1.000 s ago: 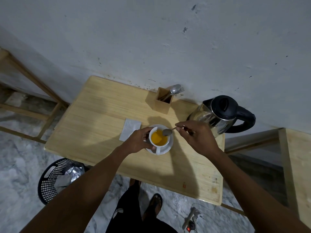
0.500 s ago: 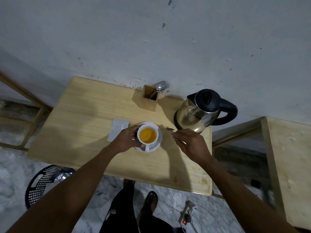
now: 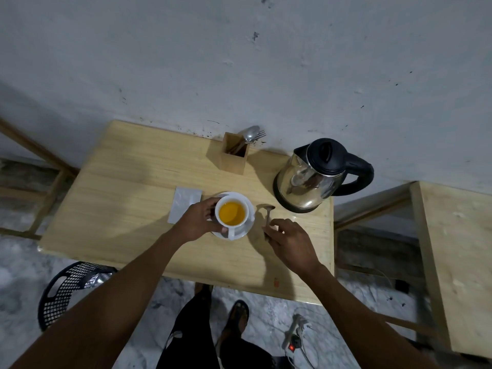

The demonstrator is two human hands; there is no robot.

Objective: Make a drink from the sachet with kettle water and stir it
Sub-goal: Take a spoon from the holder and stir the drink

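A white cup [image 3: 231,232] of orange drink [image 3: 231,213] stands on a white saucer [image 3: 241,197] in the middle of the wooden table [image 3: 119,198]. My left hand [image 3: 198,218] grips the cup's left side. Right of the saucer, a metal spoon [image 3: 268,215] lies on the table with its bowl pointing away from me. My right hand [image 3: 288,243] pinches the near end of its handle. A white sachet [image 3: 183,202] lies flat just left of the saucer. The steel kettle [image 3: 311,182], with a black lid and handle, stands at the back right.
A wooden cutlery holder [image 3: 234,158] with a spoon and fork stands at the back by the wall. A black mesh bin [image 3: 66,288] sits on the floor at the left. A second wooden table [image 3: 458,249] stands to the right. A power strip [image 3: 294,339] lies on the floor near my feet.
My right hand lifted the spoon out of the cup, carried it right and lowered it onto the table beside the saucer. My left hand stayed on the cup.
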